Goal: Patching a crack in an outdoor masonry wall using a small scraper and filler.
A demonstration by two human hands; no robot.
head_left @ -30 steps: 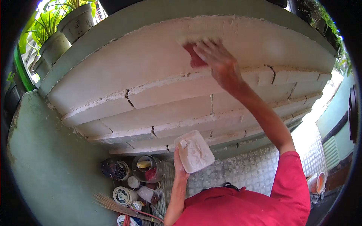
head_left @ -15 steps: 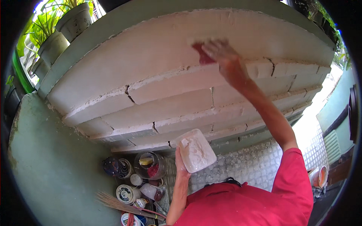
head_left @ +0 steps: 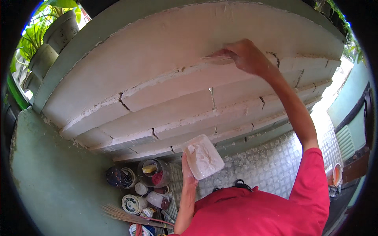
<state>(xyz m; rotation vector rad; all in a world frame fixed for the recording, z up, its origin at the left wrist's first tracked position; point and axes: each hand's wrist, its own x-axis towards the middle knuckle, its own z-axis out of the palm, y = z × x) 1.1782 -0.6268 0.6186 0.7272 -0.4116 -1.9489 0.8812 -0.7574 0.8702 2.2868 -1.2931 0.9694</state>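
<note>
My left hand [head_left: 188,171] is closed around the side of a white plastic tub [head_left: 217,162]. Pale, thick paste [head_left: 201,156] fills the tub, its surface scooped and uneven. High on the wall in front, my right hand [head_left: 246,56] grips a dark red putty spreader [head_left: 221,53], now seen nearly edge-on. The spreader's edge lies close against the pale coated surface [head_left: 157,55], just above a rough ledge [head_left: 157,83]. Below that ledge are rows of pale blocks [head_left: 167,96] with dark cracks at some joints.
Potted plants [head_left: 59,33] stand at the upper left beyond the wall's rim. A green side wall [head_left: 55,173] closes off the left. On the floor are a clear bucket [head_left: 143,179], a paint pail [head_left: 132,204], a stick broom [head_left: 122,213] and several containers. Tiled floor [head_left: 260,163] runs rightward.
My right hand has turned and shifted slightly right and down, tilting the spreader from face-on to nearly edge-on. The left hand keeps the tub almost in place. The view has shifted slightly.
</note>
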